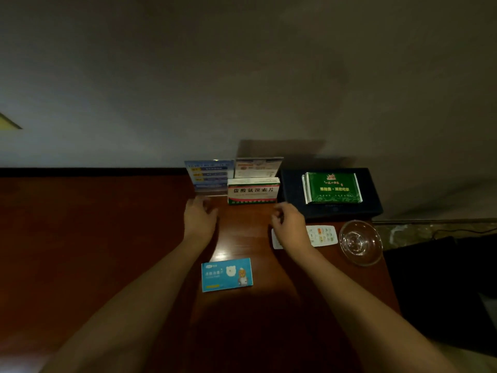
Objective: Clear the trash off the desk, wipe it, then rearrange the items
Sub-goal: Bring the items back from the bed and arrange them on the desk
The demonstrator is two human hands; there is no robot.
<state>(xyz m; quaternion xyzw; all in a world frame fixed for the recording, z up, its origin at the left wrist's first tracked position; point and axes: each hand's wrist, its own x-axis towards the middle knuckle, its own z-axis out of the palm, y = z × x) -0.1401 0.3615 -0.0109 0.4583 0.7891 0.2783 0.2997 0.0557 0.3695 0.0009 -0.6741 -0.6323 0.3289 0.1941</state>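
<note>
Rearranging stage, desk [107, 238]: left hand [199, 216] and right hand [289, 220] both loose and empty before the white medicine box [252, 191] by the wall; blue box [227, 274] lies nearer, best squared alongside it with flat, even pushes.

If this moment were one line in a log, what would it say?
left hand: empty, over desk | right hand: empty, above remote | white medicine box: at back | blue box: front
</note>
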